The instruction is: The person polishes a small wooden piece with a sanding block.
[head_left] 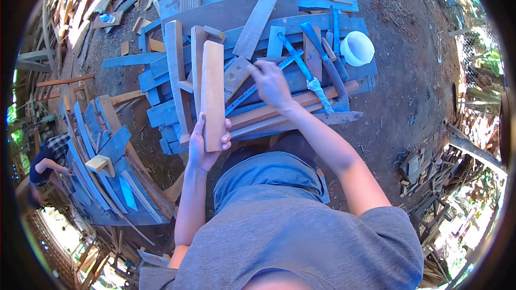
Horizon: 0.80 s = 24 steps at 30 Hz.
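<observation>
wood block [213,94] — bare, matt | planks [161,64] — blue-painted, rough | bowl [357,48] — smooth plastic

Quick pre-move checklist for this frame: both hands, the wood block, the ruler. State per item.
1. Left hand has a grip on the wood block: ok, fingers wrap its near end.
2. Block lies flat and steady on the blue planks: cannot tell, its near end overhangs the pile.
3. Right hand is on the ruler: ok, fingertips touch it near the middle.
4. Ruler is aligned to the block: not ok, it lies diagonally beside the block.
5. Hand saw is apart from both hands: ok, it lies to the right of the right hand.
6. White bowl is out of the way: ok, it sits at the far right edge.
</observation>
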Available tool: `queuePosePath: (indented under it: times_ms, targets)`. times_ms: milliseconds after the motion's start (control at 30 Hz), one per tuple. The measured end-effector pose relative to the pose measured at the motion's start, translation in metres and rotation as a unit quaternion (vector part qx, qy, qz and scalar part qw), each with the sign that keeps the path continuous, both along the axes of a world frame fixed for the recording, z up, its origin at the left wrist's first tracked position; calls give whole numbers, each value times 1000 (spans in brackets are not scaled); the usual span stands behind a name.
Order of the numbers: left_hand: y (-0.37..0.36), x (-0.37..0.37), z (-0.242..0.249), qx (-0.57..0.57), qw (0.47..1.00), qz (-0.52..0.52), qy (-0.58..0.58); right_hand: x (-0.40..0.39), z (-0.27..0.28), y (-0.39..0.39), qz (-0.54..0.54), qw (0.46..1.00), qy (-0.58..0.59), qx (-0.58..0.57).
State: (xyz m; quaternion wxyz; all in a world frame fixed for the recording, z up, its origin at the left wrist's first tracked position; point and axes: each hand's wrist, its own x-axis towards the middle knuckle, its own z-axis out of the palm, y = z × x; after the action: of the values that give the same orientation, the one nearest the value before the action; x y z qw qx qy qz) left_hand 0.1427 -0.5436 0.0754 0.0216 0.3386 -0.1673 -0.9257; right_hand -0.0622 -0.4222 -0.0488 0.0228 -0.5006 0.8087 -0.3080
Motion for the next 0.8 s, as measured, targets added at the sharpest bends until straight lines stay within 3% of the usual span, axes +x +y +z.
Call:
queuePosePath:
  times_ms: [133,300,367,433,533,800]
  targets:
    - [0,-12,-9,25,999,-35,-6,-24,-5,28,-147,982,48,105]
    - [1,-31,-6,21,996,-83,-22,-31,-28,-7,-138,984,93,67]
    - [0,-33,-1,24,996,-88,-2,-38,-39,-19,-100,975,67,189]
    - [-4,-28,5,16,996,-84,8,-37,-27,-27,-119,974,47,186]
    - [-10,-19,7,5,998,-52,17,-25,12,-29,-160,983,63,62]
    - [-23,-2,7,2,1000,-1,-17,17,59,-12,-77,990,101,-61]
